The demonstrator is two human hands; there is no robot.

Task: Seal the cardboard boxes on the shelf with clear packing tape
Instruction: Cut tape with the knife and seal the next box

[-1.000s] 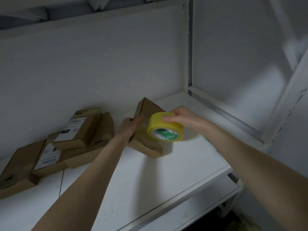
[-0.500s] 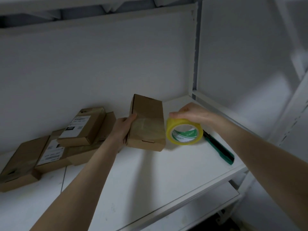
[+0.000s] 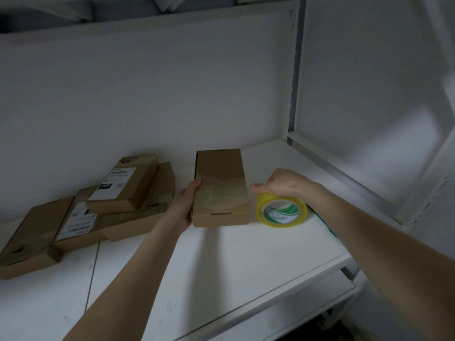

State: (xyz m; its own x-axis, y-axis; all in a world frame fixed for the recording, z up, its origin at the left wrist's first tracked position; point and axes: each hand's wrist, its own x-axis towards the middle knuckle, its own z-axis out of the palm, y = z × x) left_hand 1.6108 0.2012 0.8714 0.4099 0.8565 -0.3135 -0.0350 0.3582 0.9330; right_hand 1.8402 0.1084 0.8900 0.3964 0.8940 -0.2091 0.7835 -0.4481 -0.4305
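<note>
On the white metal shelf (image 3: 221, 267), the left hand (image 3: 183, 207) grips the left side of a brown rectangular cardboard box (image 3: 220, 190), thumb on its taped top. Just beside it, the right hand (image 3: 285, 183) curls its fingers over a yellow-tinted roll of clear packing tape (image 3: 280, 214) standing on edge. Farther left lie stacked labelled cardboard boxes (image 3: 123, 190).

The box (image 3: 220, 190) no longer stands tilted on its edge; it now lies flat on the shelf (image 3: 246, 254). The tape (image 3: 282, 212) is off the box, down just right of it under the right hand (image 3: 283, 182).
</note>
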